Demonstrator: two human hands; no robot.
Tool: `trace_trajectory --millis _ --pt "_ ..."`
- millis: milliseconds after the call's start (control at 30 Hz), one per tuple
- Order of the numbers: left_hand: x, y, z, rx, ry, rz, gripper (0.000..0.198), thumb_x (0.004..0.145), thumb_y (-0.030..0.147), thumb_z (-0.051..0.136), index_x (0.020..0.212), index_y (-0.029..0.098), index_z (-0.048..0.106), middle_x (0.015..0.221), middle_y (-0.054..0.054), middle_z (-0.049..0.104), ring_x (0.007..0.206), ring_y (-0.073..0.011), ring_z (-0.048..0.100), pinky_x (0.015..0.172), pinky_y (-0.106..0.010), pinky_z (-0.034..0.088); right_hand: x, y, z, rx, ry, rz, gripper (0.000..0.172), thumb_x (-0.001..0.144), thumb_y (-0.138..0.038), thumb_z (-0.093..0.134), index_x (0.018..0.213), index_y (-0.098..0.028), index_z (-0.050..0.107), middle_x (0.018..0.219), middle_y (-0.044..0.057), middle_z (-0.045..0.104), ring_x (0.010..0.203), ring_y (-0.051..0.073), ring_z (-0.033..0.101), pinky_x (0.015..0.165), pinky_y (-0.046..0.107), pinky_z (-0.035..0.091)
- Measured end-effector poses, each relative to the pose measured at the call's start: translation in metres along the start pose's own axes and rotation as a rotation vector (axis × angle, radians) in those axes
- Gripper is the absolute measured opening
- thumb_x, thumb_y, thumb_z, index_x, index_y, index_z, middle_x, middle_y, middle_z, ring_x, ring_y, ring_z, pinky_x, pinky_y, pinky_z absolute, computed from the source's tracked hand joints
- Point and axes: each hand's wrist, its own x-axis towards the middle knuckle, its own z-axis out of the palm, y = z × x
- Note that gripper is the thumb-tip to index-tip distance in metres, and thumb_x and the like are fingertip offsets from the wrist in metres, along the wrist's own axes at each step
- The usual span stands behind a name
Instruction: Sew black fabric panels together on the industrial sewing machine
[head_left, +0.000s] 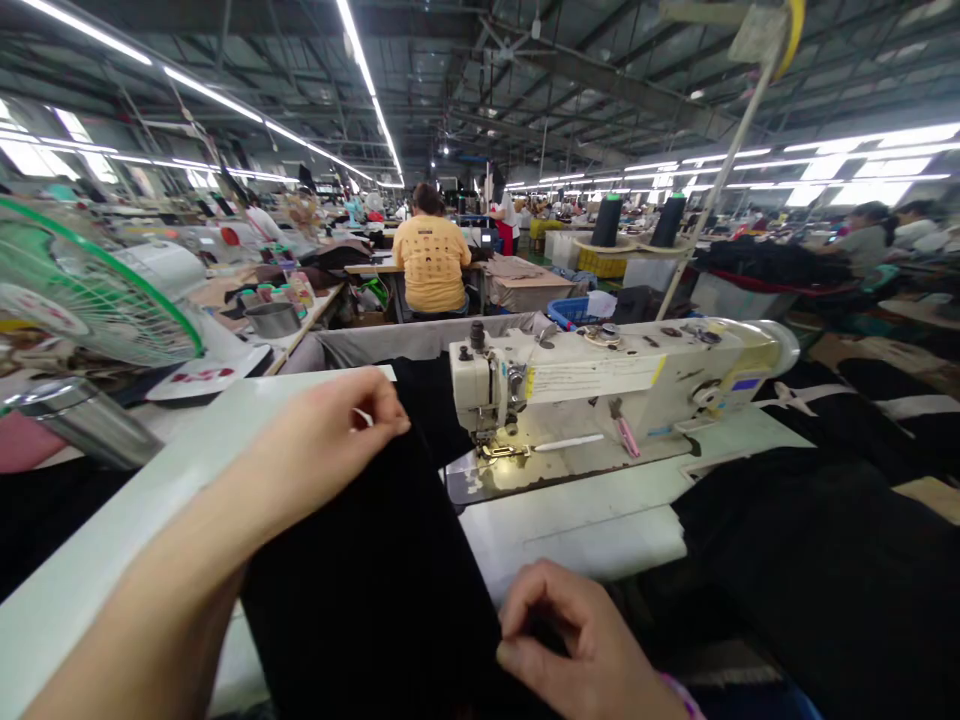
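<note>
**Black fabric panel pinched at two points on one edge, left of the presser foot**

At far left, near an electric fan (pixel 120 290), red marks on hub and base too blurred to read. Just below, a metal flask (pixel 86 415) with no legible brand.

Next, left hand (pixel 337 440): thumb and fingertips drawn together on the black fabric panel (pixel 367 560) near the upper end of its right edge. Lying between the hands, with long axis running from beside the sewing machine down toward the wearer, edge slanting lower right. More black cloth (pixel 431 400) just beyond; cannot tell whether joined to the panel.

To the right of the left hand, near but apart, the presser foot (pixel 504 450). Clearly closer to left hand than to right hand (pixel 577 640), the latter lower and nearer the wearer, thumb and forefinger pinching the same edge.

Across the sewing machine (pixel 555 350), a pale strip (pixel 592 380) with lines of writing, illegible here. Below, pink-handled snips (pixel 624 430). Farther right, a small blue display (pixel 746 384), also unreadable; then heaped black cloth (pixel 825 550).
</note>
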Motion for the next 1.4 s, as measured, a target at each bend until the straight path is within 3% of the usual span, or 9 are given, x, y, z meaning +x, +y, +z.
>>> trace_trajectory --millis 67,200,300,567,900,1000,1100,1267,1400 --pt "0.018 -0.019 0.040 0.212 -0.347 0.078 0.014 0.064 0.012 0.066 0.058 0.020 0.056 0.057 0.005 0.058 0.056 -0.0128 0.049 0.055 -0.023 0.034 -0.002 0.029 0.009 -0.085 0.080 0.011 0.006 0.080 -0.017 0.065 0.081 -0.021 0.068 0.075 -0.001 0.069 0.073 0.016 0.066 0.068 0.024 0.052" --pt "0.024 -0.075 0.110 0.206 -0.396 0.052 0.014 0.063 0.014 0.062 0.059 0.022 0.051 0.057 0.004 0.055 0.056 -0.0144 0.049 0.055 -0.026 0.034 -0.002 0.077 0.015 -0.357 0.199 -0.228 0.021 0.081 -0.008 0.056 0.091 -0.022 0.068 0.085 0.002 0.072 0.077 0.018 0.070 0.070 0.025 0.056" --pt "0.014 -0.101 0.129 0.179 -0.351 0.050 0.015 0.067 0.020 0.062 0.062 0.022 0.048 0.061 0.003 0.055 0.060 -0.0150 0.050 0.057 -0.027 0.037 -0.003 0.087 0.011 -0.541 0.239 -0.469 0.030 0.083 -0.002 0.048 0.099 -0.022 0.064 0.088 0.004 0.072 0.078 0.019 0.070 0.072 0.028 0.058" --pt "0.025 -0.107 0.132 0.155 -0.352 0.050 0.012 0.068 0.015 0.058 0.065 0.022 0.050 0.064 0.003 0.056 0.061 -0.0144 0.052 0.060 -0.027 0.040 0.004 0.077 0.006 -0.768 0.264 -0.535 0.025 0.082 0.001 0.046 0.087 -0.021 0.057 0.079 0.004 0.063 0.071 0.020 0.062 0.064 0.033 0.051" --pt "0.049 -0.105 0.143 0.246 -0.350 0.025 0.017 0.070 0.014 0.070 0.073 0.019 0.054 0.065 0.003 0.059 0.061 -0.0157 0.058 0.059 -0.026 0.044 0.019 0.077 0.008 -0.713 0.217 -0.602 0.028 0.081 0.002 0.044 0.092 -0.019 0.059 0.090 0.007 0.066 0.085 0.022 0.063 0.076 0.037 0.056" --pt "0.029 -0.088 0.138 0.346 -0.240 0.046 0.017 0.073 0.013 0.070 0.084 0.017 0.057 0.086 -0.007 0.065 0.085 -0.0248 0.062 0.075 -0.034 0.048 0.017 0.079 0.005 -0.732 0.169 -0.610 0.029 0.083 0.001 0.044 0.096 -0.019 0.060 0.093 0.008 0.067 0.088 0.022 0.064 0.079 0.038 0.057" --pt "-0.021 -0.070 0.129 0.429 -0.176 0.137 0.013 0.082 0.014 0.066 0.093 0.016 0.059 0.104 -0.012 0.062 0.105 -0.0303 0.056 0.088 -0.042 0.045 0.015 0.077 0.001 -0.733 0.138 -0.653 0.032 0.082 0.001 0.046 0.102 -0.017 0.062 0.099 0.010 0.068 0.095 0.023 0.064 0.086 0.040 0.058" --pt "-0.109 -0.068 0.114 0.269 -0.625 0.535 0.015 0.089 0.006 0.053 0.088 0.020 0.060 0.092 -0.004 0.064 0.085 -0.0184 0.059 0.076 -0.029 0.051 0.016 0.072 -0.002 -0.713 0.099 -0.624 0.032 0.079 0.002 0.045 0.099 -0.016 0.062 0.096 0.011 0.068 0.095 0.024 0.063 0.085 0.040 0.058" --pt "-0.113 -0.078 0.111 0.266 -0.613 0.694 0.019 0.094 0.010 0.047 0.101 0.019 0.063 0.095 -0.007 0.066 0.090 -0.0196 0.061 0.080 -0.030 0.055 0.029 0.072 0.002 -0.707 0.099 -0.590 0.031 0.080 0.001 0.045 0.097 -0.017 0.063 0.095 0.011 0.068 0.093 0.024 0.063 0.083 0.041 0.058"
